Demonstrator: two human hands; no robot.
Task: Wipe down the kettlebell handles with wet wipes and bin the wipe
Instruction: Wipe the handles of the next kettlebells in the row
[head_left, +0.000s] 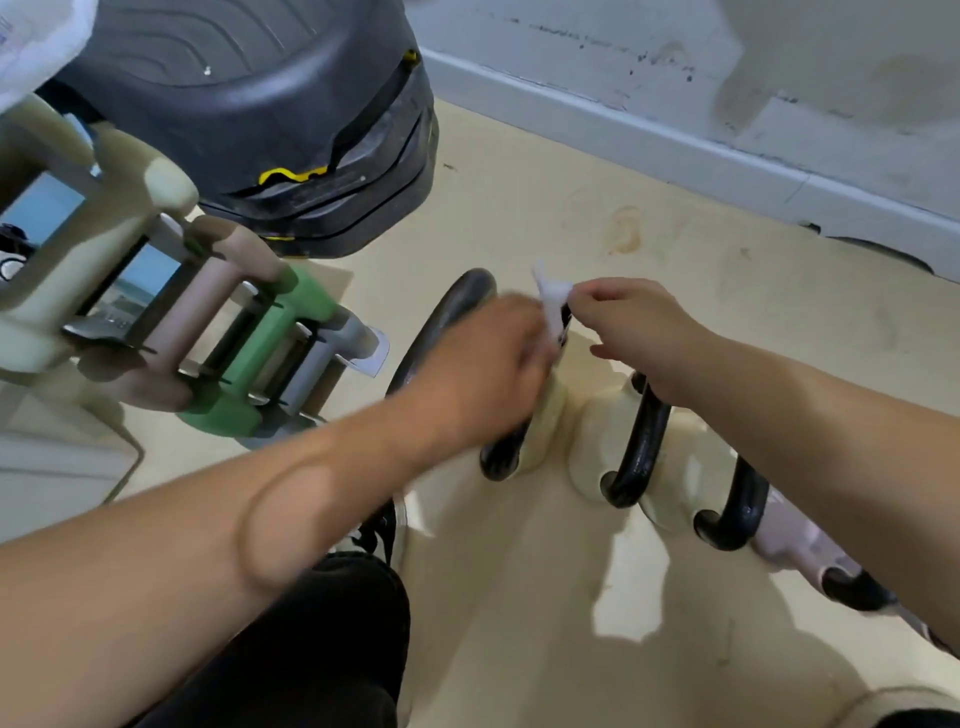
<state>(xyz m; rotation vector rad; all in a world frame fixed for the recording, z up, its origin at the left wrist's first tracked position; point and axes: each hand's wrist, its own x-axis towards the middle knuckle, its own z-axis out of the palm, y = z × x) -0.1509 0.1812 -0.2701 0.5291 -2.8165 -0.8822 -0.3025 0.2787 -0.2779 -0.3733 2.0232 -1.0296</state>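
Note:
Several kettlebells stand in a row on the cream floor, each with a black handle. The leftmost handle (452, 312) arches up at centre. A second handle (641, 447) and a third handle (740, 514) lie to its right, under my right forearm. A white wet wipe (551, 306) is stretched between my hands just above the leftmost kettlebell. My left hand (488, 374) is blurred and holds the wipe's lower part. My right hand (636, 332) pinches the wipe's upper edge with fingertips.
A rack of dumbbells (208, 332) in cream, pink, green and grey stands at left. A black stack of rubbery equipment (291, 130) sits behind it. A scuffed wall with a skirting board (675, 140) runs across the back right. My black-trousered knee (322, 639) is at the bottom.

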